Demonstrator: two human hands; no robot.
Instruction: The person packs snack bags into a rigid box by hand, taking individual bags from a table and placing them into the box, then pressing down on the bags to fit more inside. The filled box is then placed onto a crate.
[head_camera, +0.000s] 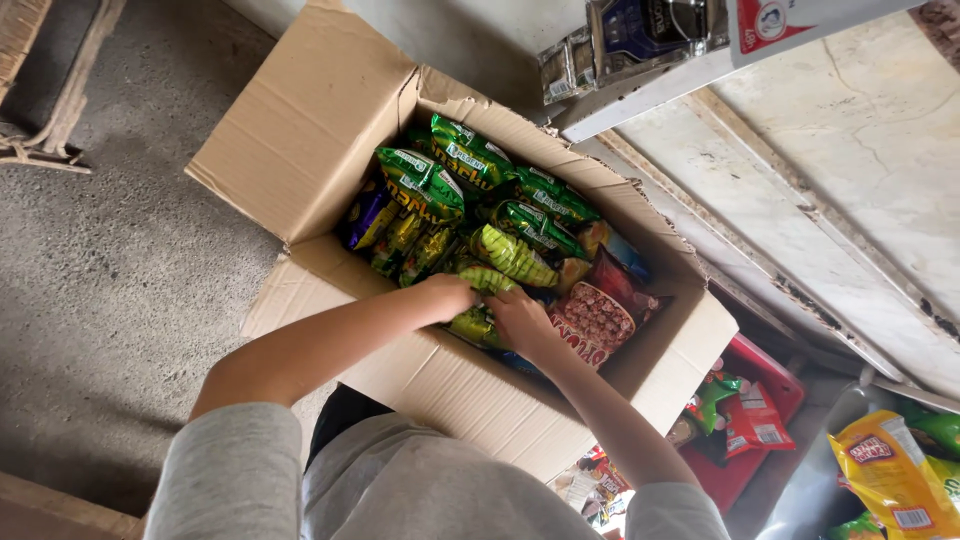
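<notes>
An open cardboard box stands on the floor, filled with several green snack packets, a purple one and a red packet with a nut picture. Both my arms reach down into it. My left hand curls over a light green ribbed packet near the box's near wall. Just beside it, my right hand grips a green packet low in the box. The two hands almost touch. Their fingertips are hidden among the packets.
A red crate with red and green packets sits at the right of the box. A yellow snack bag lies at the bottom right. A pale shelf edge with hanging sachets runs overhead. Grey concrete floor lies to the left.
</notes>
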